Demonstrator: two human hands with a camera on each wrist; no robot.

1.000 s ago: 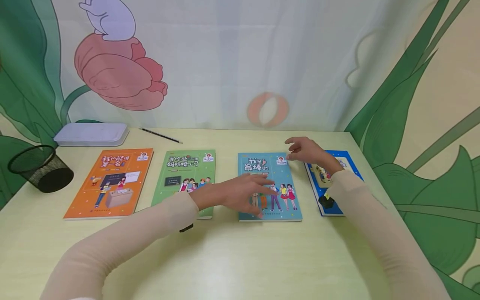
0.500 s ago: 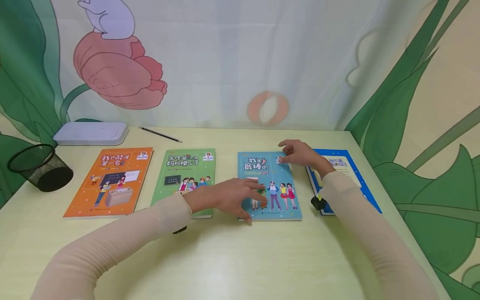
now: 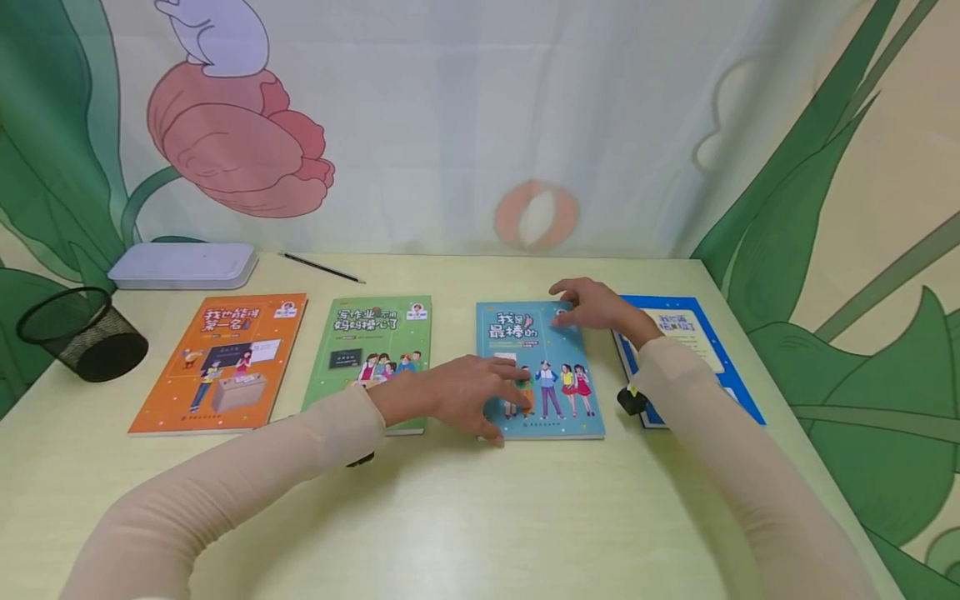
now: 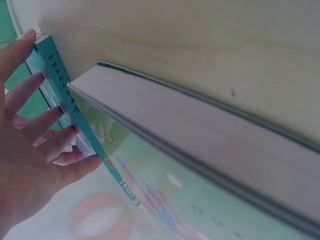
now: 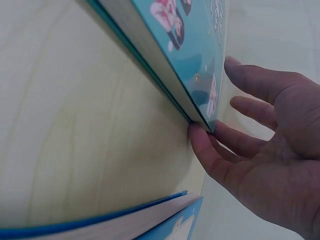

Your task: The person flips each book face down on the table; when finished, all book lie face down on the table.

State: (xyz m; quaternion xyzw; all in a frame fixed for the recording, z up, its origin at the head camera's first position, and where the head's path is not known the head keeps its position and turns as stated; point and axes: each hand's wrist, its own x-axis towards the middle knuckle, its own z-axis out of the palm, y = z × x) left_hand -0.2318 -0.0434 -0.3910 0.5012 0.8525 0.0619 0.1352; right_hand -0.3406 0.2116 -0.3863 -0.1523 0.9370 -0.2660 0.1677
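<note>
Both sleeves [image 3: 247, 483] are cut off by the bottom edge of the head view, over a pale tabletop [image 3: 450, 517]. Dark objects [image 3: 632, 401] show only in part beneath the cuffs.

The left hand [image 3: 457, 392] lies at the left edge of the light-blue book [image 3: 558, 354], fingers spread and covering some of the printed figures. The cover reads 我是最棒的; the spine lettering in the left wrist view is mostly too soft to read.

The sleeve and left hand hide the lower part of the green book [image 3: 386, 329], titled 写作业不用妈妈操心了. Further left, the orange book [image 3: 225, 358] shows whole, its title 我也能得第一名; the small print is illegible.

The right hand [image 3: 596, 307], well apart from the left, is at the light-blue book's far right corner, fingers loosely bent, one fingertip touching that corner in the right wrist view. Its arm covers much of the dark-blue book [image 3: 712, 358], whose title is too blurred to read.

Beyond, a mesh bin [image 3: 112, 333] tilts on its side. Near the back edge are a white case [image 3: 183, 265] and a dark pencil [image 3: 322, 267]. The printed curtain [image 3: 442, 125] behind runs out of view, cutting off the rabbit [image 3: 228, 37].
</note>
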